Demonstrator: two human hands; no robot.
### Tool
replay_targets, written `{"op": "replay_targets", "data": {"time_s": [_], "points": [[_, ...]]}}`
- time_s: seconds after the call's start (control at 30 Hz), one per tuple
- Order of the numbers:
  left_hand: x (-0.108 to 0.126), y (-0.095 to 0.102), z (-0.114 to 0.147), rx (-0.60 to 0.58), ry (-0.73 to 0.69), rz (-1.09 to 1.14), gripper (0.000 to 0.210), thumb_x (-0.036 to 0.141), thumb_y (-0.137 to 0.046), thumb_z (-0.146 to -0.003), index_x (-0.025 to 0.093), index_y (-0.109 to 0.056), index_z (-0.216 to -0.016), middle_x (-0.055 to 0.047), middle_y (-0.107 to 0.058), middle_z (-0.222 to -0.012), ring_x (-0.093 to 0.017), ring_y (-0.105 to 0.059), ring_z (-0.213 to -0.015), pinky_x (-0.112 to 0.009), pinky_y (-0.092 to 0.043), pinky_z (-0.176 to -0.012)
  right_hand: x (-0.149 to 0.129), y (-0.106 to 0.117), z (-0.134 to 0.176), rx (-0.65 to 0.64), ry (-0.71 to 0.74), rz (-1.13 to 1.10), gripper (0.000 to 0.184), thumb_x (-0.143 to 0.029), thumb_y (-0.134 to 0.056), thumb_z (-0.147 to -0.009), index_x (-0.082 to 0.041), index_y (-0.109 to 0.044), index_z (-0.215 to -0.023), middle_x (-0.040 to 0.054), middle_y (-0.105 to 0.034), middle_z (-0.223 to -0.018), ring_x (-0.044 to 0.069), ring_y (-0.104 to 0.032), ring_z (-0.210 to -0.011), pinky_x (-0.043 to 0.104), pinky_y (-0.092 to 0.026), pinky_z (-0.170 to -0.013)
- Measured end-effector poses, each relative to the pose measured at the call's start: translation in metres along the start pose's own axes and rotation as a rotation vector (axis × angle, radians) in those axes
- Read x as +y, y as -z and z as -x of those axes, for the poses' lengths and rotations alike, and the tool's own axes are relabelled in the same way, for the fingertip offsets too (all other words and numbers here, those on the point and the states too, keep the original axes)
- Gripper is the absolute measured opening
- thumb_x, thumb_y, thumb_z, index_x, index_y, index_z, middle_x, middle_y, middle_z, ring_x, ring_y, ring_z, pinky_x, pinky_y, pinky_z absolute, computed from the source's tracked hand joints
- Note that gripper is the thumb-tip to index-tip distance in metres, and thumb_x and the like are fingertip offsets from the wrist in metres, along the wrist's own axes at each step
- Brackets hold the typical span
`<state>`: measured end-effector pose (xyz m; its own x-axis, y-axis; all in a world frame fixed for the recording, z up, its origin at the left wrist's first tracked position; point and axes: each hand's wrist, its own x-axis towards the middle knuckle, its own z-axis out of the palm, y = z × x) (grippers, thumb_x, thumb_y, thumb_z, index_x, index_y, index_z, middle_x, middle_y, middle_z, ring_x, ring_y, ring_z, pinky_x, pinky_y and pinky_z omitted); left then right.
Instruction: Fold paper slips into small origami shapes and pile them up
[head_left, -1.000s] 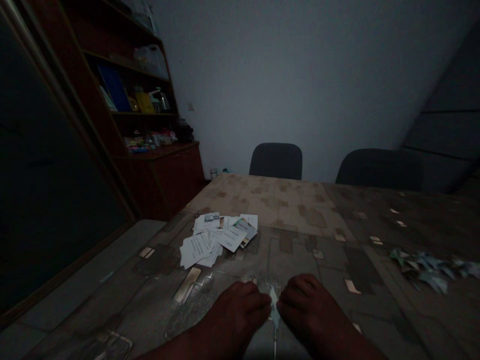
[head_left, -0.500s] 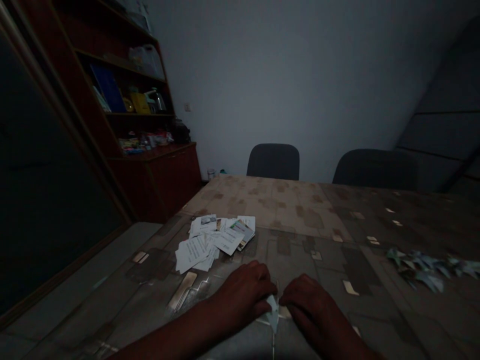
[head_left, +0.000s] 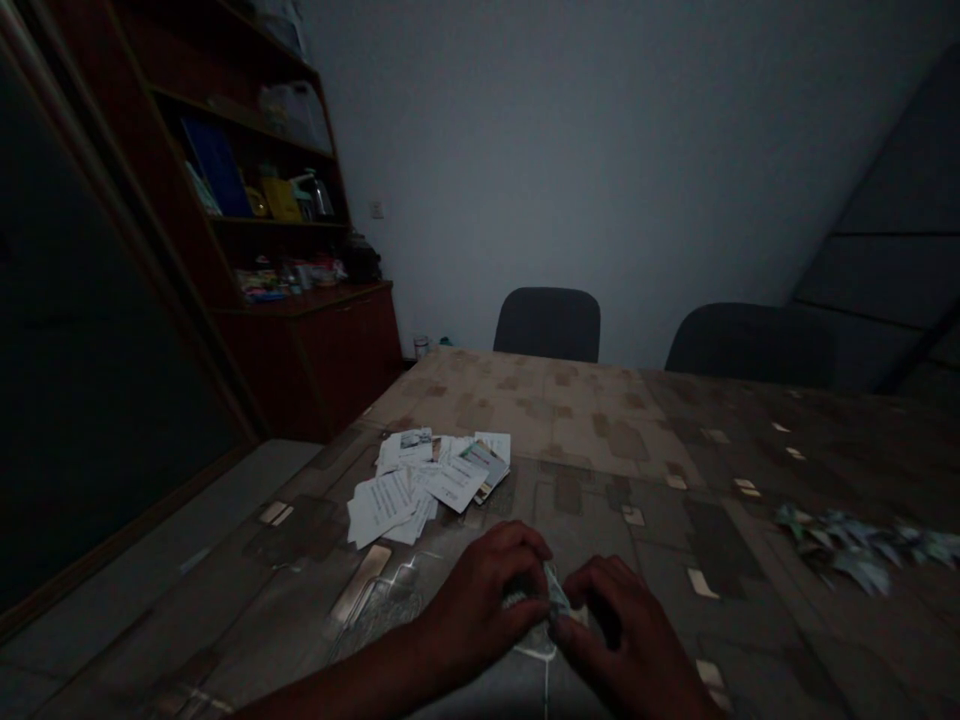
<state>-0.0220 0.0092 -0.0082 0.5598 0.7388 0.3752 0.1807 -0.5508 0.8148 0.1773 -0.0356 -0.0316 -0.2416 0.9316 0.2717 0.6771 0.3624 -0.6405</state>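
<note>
Near the table's front, my left hand (head_left: 504, 580) and my right hand (head_left: 616, 622) meet over a small folded piece of paper (head_left: 556, 594). Thumb and fingers of the left hand pinch its left side. My right hand's thumb and fingertips close on its right edge. The paper is pale with some print, and the fingers cover part of it. Beyond my left hand lies a loose pile of printed paper cards (head_left: 420, 485), overlapping one another. Far to the right, several folded paper pieces (head_left: 862, 545) rest in a cluster on the patterned tablecloth (head_left: 600, 440).
Two dark chairs (head_left: 547, 322) stand behind the table's far edge. At the left, a red-brown cabinet (head_left: 345, 350) carries shelves with a kettle (head_left: 321, 198), a blue folder (head_left: 217, 165) and packets. A clear jar (head_left: 421, 346) shows by the far left table corner.
The paper has been raised and turned between my fingers. My right hand has come in to the left and now grips it too. The card pile and folded pieces stay in place.
</note>
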Motion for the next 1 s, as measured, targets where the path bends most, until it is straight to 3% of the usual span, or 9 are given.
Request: {"op": "replay_targets", "data": {"time_s": [0.1,0.2,0.4,0.53,0.7,0.8,0.9,1.0], "points": [[-0.001,-0.004,0.002,0.021,0.01,0.034,0.016,0.001,-0.069,-0.07,0.015,-0.064,-0.072,-0.005,-0.065,-0.093,-0.019,-0.06,-0.09,-0.028,-0.043,-0.08,-0.004,0.001,0.0,0.034,-0.048,-0.057,0.008,-0.023,-0.057,-0.088,-0.021,-0.058,-0.08,0.0012,-0.061,-0.078,0.021,-0.059,-0.076,0.031,-0.044,-0.068],[-0.001,-0.007,0.005,0.013,0.039,0.024,0.017,0.001,-0.07,-0.069,0.015,-0.064,-0.073,-0.002,-0.066,-0.081,-0.017,-0.06,-0.08,-0.025,-0.042,-0.073,-0.006,0.001,0.001,0.046,-0.009,-0.062,0.01,-0.024,-0.056,-0.089,-0.021,-0.058,-0.08,0.0013,-0.06,-0.078,0.021,-0.059,-0.076,0.03,-0.043,-0.067],[0.011,-0.007,0.002,0.048,0.303,0.056,0.018,0.009,-0.074,-0.067,0.014,-0.068,-0.083,0.0,-0.065,-0.074,-0.015,-0.059,-0.07,-0.022,-0.041,-0.064,-0.008,0.001,0.001,0.046,0.091,-0.072,0.016,-0.027,-0.055,-0.093,-0.021,-0.058,-0.078,0.0014,-0.061,-0.076,0.02,-0.058,-0.076,0.031,-0.042,-0.07],[0.011,-0.007,-0.001,0.036,0.411,0.121,0.006,0.018,-0.075,-0.069,0.013,-0.071,-0.069,0.001,-0.061,-0.061,-0.013,-0.053,-0.06,-0.022,-0.036,-0.056,-0.012,0.004,-0.001,0.035,0.044,-0.112,0.02,-0.03,-0.051,-0.095,-0.021,-0.059,-0.078,0.0014,-0.061,-0.077,0.02,-0.059,-0.076,0.031,-0.042,-0.07],[0.004,-0.008,-0.001,0.078,0.444,0.378,0.023,0.033,-0.078,-0.067,0.012,-0.069,-0.066,0.002,-0.057,-0.057,-0.011,-0.047,-0.056,-0.022,-0.033,-0.053,-0.016,0.006,-0.001,0.077,-0.045,-0.218,0.027,-0.034,-0.045,-0.095,-0.021,-0.059,-0.076,0.0014,-0.059,-0.075,0.019,-0.06,-0.074,0.028,-0.044,-0.066],[0.006,-0.009,-0.002,0.107,0.474,0.531,0.029,0.037,-0.081,-0.064,0.012,-0.066,-0.064,0.002,-0.058,-0.058,-0.011,-0.048,-0.055,-0.022,-0.035,-0.054,-0.016,0.004,0.001,0.103,-0.097,-0.264,0.017,-0.035,-0.053,-0.09,-0.021,-0.061,-0.084,0.0004,-0.06,-0.076,0.019,-0.061,-0.072,0.026,-0.045,-0.064],[0.01,-0.011,-0.003,0.138,0.501,0.62,0.034,0.039,-0.084,-0.061,0.012,-0.063,-0.062,0.002,-0.058,-0.057,-0.01,-0.049,-0.055,-0.022,-0.037,-0.055,-0.016,0.002,0.0,0.139,-0.101,-0.262,0.012,-0.034,-0.061,-0.084,-0.022,-0.06,-0.081,-0.0009,-0.06,-0.074,0.018,-0.06,-0.07,0.025,-0.045,-0.061],[0.009,-0.014,-0.004,0.137,0.525,0.661,0.035,0.04,-0.085,-0.059,0.012,-0.064,-0.064,0.003,-0.058,-0.057,-0.009,-0.05,-0.055,-0.021,-0.037,-0.055,-0.017,0.004,-0.002,0.176,-0.058,-0.228,0.02,-0.034,-0.059,-0.088,-0.022,-0.058,-0.072,-0.001,-0.058,-0.071,0.017,-0.059,-0.066,0.025,-0.045,-0.059]]}}
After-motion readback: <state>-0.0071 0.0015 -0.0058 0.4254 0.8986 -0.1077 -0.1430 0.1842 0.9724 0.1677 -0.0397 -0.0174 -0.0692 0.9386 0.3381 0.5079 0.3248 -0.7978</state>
